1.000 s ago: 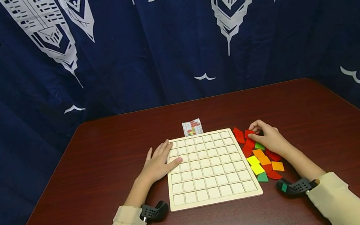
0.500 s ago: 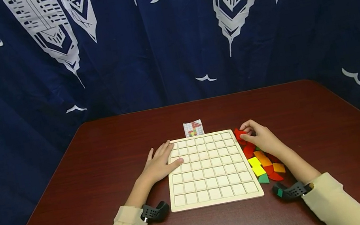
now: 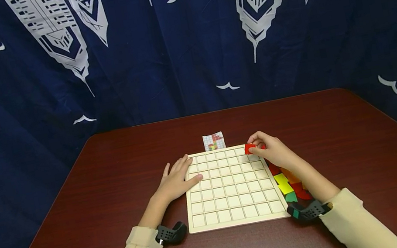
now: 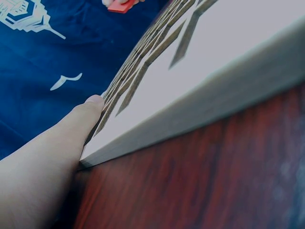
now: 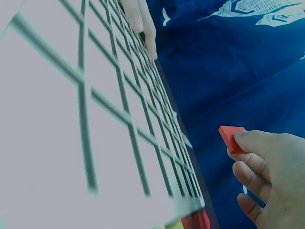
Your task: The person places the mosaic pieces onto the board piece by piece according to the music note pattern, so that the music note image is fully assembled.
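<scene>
A pale wooden grid board [image 3: 233, 184] lies flat on the table, its square cells bare. My left hand [image 3: 176, 181] rests on the board's left edge with the fingers spread and the thumb over the cells; the left wrist view shows that thumb [image 4: 90, 112] along the rim. Between thumb and index finger my right hand [image 3: 273, 150] pinches a red square tile [image 5: 232, 138], held over the far right corner of the board. In the right wrist view its other fingers curl loosely below the tile.
Yellow tiles [image 3: 283, 183], a green tile [image 3: 290, 196] and several red and orange ones lie along the board's right side, partly under my right forearm. A small printed grid card [image 3: 214, 141] sits beyond the far edge. Dark blue cloth [image 3: 171, 58] hangs behind the table [image 3: 139, 152].
My right hand has moved left from the tile pile to above the board's far right corner, bringing the red tile with it. The left hand has stayed on the board.
</scene>
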`<action>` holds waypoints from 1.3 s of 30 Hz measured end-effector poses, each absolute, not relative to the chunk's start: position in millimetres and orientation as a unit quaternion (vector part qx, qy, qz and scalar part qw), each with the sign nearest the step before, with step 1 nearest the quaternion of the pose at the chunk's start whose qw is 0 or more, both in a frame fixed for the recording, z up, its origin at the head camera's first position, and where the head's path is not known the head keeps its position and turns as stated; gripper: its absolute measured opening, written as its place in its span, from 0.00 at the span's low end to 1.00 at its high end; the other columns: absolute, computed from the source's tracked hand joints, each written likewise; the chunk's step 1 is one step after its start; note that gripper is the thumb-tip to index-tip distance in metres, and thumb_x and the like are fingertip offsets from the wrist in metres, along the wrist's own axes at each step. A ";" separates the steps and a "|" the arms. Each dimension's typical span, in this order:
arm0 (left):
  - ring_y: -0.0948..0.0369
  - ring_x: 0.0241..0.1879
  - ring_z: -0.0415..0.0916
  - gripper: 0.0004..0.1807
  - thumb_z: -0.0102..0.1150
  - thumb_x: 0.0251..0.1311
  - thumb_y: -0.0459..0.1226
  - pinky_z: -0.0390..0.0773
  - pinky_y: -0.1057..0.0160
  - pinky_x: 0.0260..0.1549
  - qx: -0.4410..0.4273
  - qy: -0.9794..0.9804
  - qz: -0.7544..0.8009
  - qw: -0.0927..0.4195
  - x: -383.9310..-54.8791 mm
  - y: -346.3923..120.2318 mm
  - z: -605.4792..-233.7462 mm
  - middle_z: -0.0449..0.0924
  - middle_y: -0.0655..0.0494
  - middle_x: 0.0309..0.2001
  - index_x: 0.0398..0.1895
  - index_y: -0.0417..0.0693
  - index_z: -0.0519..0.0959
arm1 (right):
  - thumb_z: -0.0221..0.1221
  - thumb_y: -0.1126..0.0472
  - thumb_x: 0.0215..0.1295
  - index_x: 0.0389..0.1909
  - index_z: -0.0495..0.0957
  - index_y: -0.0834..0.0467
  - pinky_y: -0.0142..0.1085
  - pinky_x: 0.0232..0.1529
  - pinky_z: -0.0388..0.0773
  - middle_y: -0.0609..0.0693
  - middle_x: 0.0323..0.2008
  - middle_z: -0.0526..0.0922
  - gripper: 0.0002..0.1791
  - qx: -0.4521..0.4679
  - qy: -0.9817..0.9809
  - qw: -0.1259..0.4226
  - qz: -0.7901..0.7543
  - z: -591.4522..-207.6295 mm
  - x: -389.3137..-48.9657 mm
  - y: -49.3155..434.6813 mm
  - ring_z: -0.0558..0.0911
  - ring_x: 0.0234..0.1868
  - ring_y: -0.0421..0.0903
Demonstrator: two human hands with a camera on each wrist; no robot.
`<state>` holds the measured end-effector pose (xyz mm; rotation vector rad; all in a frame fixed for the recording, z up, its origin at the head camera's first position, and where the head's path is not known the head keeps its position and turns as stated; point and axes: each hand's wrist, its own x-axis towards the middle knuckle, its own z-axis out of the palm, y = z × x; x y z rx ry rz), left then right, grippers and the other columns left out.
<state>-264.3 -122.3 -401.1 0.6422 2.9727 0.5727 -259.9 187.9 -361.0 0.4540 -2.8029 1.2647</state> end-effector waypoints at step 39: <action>0.59 0.72 0.38 0.42 0.39 0.58 0.64 0.29 0.45 0.67 0.214 0.958 0.187 0.044 -264.7 -124.0 -402.4 0.38 0.58 0.73 0.71 0.56 0.47 | 0.54 0.65 0.63 0.46 0.72 0.57 0.30 0.32 0.69 0.54 0.37 0.76 0.11 0.108 -0.892 0.052 0.437 -391.6 -285.6 117.7 0.75 0.33 0.45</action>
